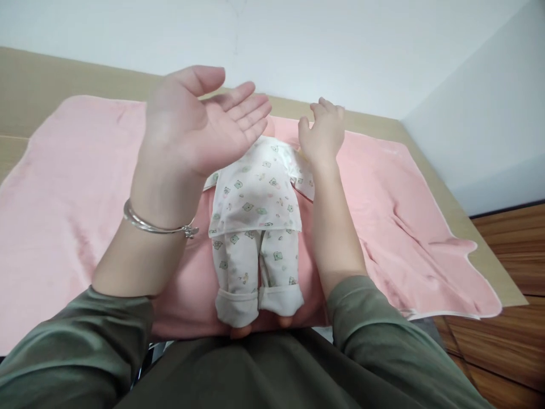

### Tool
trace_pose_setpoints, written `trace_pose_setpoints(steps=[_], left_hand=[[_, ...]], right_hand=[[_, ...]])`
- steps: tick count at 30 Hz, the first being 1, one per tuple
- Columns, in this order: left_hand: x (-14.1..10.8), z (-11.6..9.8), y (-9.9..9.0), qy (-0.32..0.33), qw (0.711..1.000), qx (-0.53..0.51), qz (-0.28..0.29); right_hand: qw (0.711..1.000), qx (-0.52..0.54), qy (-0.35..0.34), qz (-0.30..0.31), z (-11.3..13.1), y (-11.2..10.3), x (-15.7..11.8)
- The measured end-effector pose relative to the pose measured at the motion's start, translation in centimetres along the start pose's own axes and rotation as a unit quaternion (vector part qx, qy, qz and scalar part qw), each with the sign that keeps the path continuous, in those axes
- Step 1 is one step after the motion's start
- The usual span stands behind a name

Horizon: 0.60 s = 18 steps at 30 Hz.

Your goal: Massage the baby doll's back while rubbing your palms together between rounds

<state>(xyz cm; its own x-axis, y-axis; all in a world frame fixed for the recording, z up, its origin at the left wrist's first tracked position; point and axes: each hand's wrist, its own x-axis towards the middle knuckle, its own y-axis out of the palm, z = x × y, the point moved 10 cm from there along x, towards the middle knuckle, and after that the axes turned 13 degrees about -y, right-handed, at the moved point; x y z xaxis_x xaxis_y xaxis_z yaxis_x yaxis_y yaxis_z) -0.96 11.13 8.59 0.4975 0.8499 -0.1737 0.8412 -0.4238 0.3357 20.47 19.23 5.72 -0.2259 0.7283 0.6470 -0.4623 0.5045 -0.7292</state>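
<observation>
A baby doll dressed in a white printed top [255,190] and matching trousers [279,261] lies on a pink blanket [89,204]. Its trouser legs are rolled up at the cuffs, and the feet [241,331] peek out at the near end. My left hand [213,122] is raised over the doll's upper body, palm turned up and fingers stretched, holding nothing. It hides most of the doll's head and one sleeve. Beyond the doll's other sleeve [304,179] my right hand [322,130] hovers with fingers apart and slightly bent; nothing shows in it.
The blanket covers much of a light wooden table [489,267], with creases on its right side. A white wall [340,51] rises behind the table. Brown wooden panelling [511,335] stands at the lower right, past the table's edge.
</observation>
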Motion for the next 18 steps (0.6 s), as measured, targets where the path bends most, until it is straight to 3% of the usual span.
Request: trace_pose_setpoints(steps=[2, 3, 4, 7, 12, 15, 16, 18], left_hand=[[-1.8, 0.4, -0.1, -0.046, 0.989, -0.110, -0.085], [-2.8, 0.3, 0.1, -0.039, 0.977, -0.175, -0.114], [-3.5, -0.2, 1.0, -0.016, 0.968, -0.233, -0.096], [-4.8, 0.4, 2.8, -0.037, 0.946, -0.312, -0.078], [-5.0, 1.1, 3.4, -0.051, 0.959, -0.270, -0.074], [-5.2, 0.4, 2.7, 0.006, 0.962, -0.246, -0.119], [-5.3, 0.2, 2.5, 0.021, 0.959, -0.250, -0.132], [-5.2, -0.1, 3.1, 0.026, 0.956, -0.275, -0.101]], right_hand=[[0.999, -0.034, 0.000, 0.003, 0.1, -0.3, -0.4], [0.999, -0.050, 0.005, 0.008, 0.2, -0.5, -0.6], [0.998, -0.062, 0.012, 0.013, 0.1, -0.6, -0.7], [0.998, -0.050, 0.020, 0.020, -0.1, -0.6, -0.6], [0.998, -0.033, 0.059, -0.011, 0.7, -1.1, -0.3], [0.995, -0.050, 0.068, -0.048, 4.8, -3.2, -0.7], [0.997, -0.052, 0.036, -0.046, 7.3, -3.8, -0.7], [0.999, -0.019, -0.043, -0.019, 12.5, -4.4, -0.9]])
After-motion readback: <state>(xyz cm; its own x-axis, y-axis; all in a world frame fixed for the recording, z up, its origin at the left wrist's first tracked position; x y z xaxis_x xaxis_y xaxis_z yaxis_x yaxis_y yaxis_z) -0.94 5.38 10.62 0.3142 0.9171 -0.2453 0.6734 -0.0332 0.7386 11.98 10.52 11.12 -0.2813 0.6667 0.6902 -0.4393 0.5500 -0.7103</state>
